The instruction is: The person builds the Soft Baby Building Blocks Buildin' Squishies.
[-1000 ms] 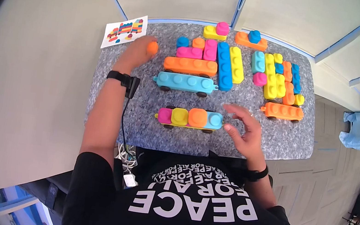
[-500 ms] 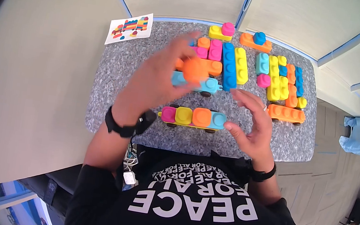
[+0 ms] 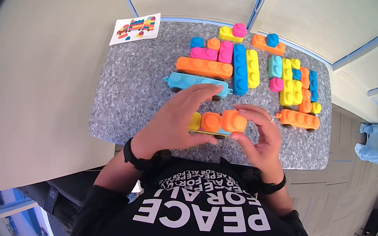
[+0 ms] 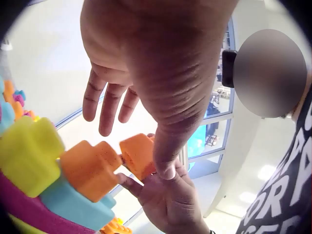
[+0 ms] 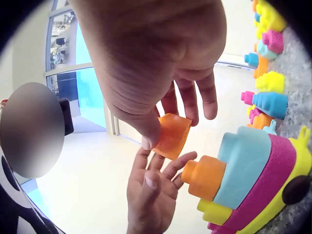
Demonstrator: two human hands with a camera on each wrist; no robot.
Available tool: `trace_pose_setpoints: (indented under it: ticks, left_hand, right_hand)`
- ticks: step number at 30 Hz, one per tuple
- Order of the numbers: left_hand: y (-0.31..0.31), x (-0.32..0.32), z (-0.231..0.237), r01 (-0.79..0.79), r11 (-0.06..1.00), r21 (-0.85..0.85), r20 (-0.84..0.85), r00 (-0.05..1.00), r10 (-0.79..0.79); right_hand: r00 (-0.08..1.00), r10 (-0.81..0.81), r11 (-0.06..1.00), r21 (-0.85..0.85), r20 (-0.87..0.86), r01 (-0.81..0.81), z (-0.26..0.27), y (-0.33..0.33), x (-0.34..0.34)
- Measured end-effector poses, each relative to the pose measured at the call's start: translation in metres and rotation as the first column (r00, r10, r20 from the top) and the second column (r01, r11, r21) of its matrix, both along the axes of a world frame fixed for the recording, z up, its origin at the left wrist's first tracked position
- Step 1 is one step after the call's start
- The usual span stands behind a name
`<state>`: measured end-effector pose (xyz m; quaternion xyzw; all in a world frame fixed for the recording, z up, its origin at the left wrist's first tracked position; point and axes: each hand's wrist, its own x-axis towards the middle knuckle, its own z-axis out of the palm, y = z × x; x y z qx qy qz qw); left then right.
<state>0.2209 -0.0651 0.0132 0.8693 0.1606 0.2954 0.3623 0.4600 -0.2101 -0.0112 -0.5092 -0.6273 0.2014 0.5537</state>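
My right hand (image 3: 264, 141) pinches a single orange block (image 3: 234, 121) between thumb and fingers, above the right end of a wheeled block car. In the right wrist view the block (image 5: 173, 135) is clear of the stack, its hollow side partly showing. The car has a yellow base (image 5: 287, 195) with a magenta layer (image 5: 263, 180), a cyan block (image 5: 243, 165), and orange (image 3: 211, 122) and yellow (image 4: 31, 156) blocks on top. My left hand (image 3: 169, 120) hovers over the car's left part, fingers spread and thumb apart, hiding that end.
Behind the car stand a cyan wheeled base (image 3: 196, 84) and an orange one (image 3: 204, 67). Blue (image 3: 240, 69) and yellow (image 3: 252, 69) long blocks lie beyond. More blocks and an orange wheeled base (image 3: 300, 119) are at right. A picture card (image 3: 135, 29) lies at the back left.
My left hand brought the orange block from the table's back left to above the car, and my right hand now holds it. The left fingers have let go.
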Motion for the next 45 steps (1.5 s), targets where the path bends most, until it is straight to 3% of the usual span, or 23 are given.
trace_pose_setpoints:
  ticks: [1, 6, 9, 13, 19, 37, 45]
  left_hand:
    - [0.003, -0.002, -0.005, 0.0, 1.0, 0.015, -0.034, 0.999, 0.0]
    - [0.008, -0.005, -0.037, 0.019, 0.997, 0.07, -0.12, 0.993, -0.01]
    - [0.008, -0.006, -0.042, 0.038, 0.999, 0.004, -0.178, 0.983, -0.037]
    - [0.005, -0.004, -0.049, 0.033, 0.999, -0.028, -0.161, 0.986, -0.037]
    - [0.003, -0.002, -0.055, 0.029, 0.998, -0.056, -0.142, 0.989, -0.037]
    - [0.004, -0.003, -0.055, 0.016, 0.998, -0.059, -0.173, 0.985, -0.026]
    - [0.005, -0.006, -0.06, -0.002, 1.0, -0.01, -0.218, 0.976, 0.0]
  right_hand:
    - [0.998, -0.01, 1.0, -0.009, -0.055, 0.009, -0.006, -0.001, 0.001]
    - [1.0, -0.011, 0.999, -0.047, -0.007, 0.011, -0.017, -0.002, 0.009]
    - [0.999, 0.015, 0.997, -0.076, 0.044, -0.011, -0.017, -0.001, 0.009]
    - [0.997, 0.03, 0.994, -0.104, 0.073, -0.022, -0.018, 0.0, 0.006]
    - [0.998, 0.056, 0.99, -0.13, -0.03, -0.059, -0.032, 0.001, 0.006]
    - [0.994, 0.058, 0.994, -0.083, -0.091, -0.066, -0.065, 0.0, -0.005]
    - [0.999, 0.047, 0.975, -0.217, -0.021, -0.05, -0.062, 0.005, -0.008]
